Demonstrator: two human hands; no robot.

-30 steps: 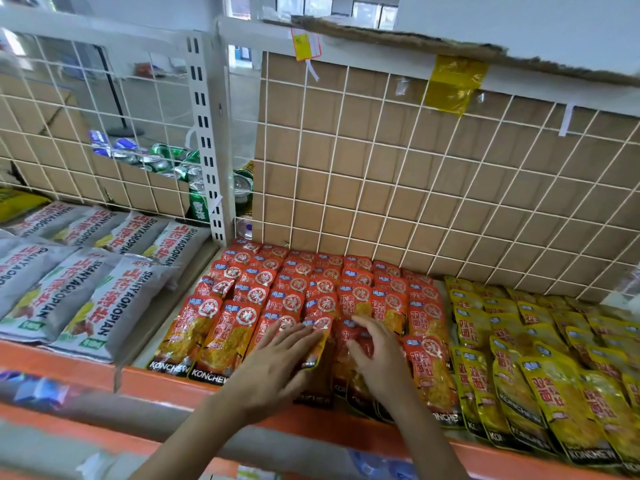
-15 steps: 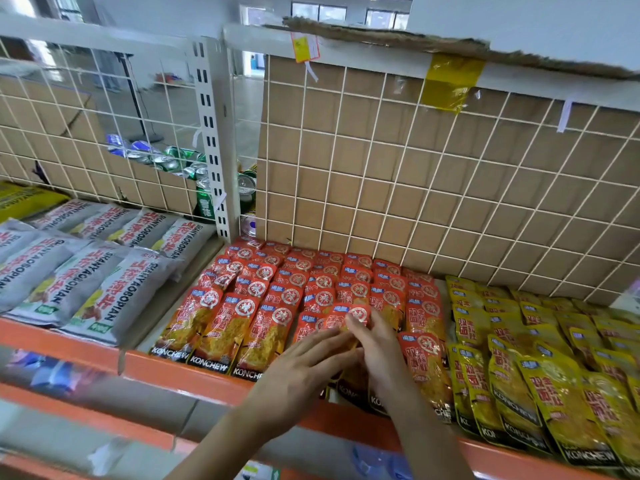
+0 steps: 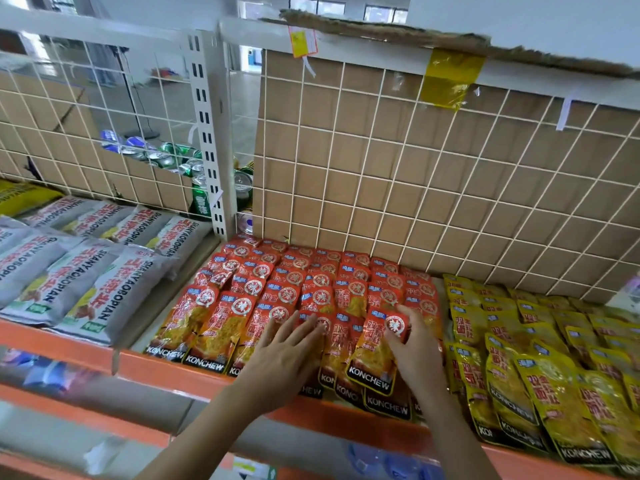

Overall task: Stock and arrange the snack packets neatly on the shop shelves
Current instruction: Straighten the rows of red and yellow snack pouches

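Note:
Rows of red KONCHEW snack packets lie overlapping on the orange-edged shelf. My left hand rests flat with straight fingers on the front red packets. My right hand grips one front red packet at its upper right edge, thumb on its face near the round white mark. That packet lies on top of other red packets in the front row, its bottom edge over the shelf lip.
Yellow KONCHEW packets fill the shelf to the right. Grey SHANYAOBOPIAN bags lie on the left bay. A white wire grid backed by cardboard stands behind. Drink cans sit beyond the white upright post.
Both hands have parted: my left hand slid left over the front packets, my right hand moved right and now holds a front red packet. The camera has moved closer.

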